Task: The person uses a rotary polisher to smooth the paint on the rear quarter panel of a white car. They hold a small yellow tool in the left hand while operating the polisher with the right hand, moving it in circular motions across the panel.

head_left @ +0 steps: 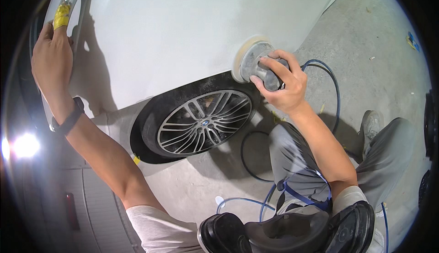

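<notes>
Orbital sander (249, 62) rests with its pad against a pale car panel (173, 29), held by a worker's right hand (289, 88), whose fingers and thumb curl around the tool's body. Work appears under way and unfinished: the sander sits by the panel's edge, just beyond the right fingers. The wide face to their left looks evenly dull, yet no visible line separates treated from untreated areas, so how much is left cannot be told. The right forearm rises from below, elbow bent; a blue hose (337, 93) loops to the right of those fingers, a spoked wheel (190, 134) lies below and left of them. The left arm reaches long toward the panel's far edge, left hand (52, 63) against it, fingers hooked over; how firmly they close is unclear. Yellow tape (61, 17) shows at those fingertips.
</notes>
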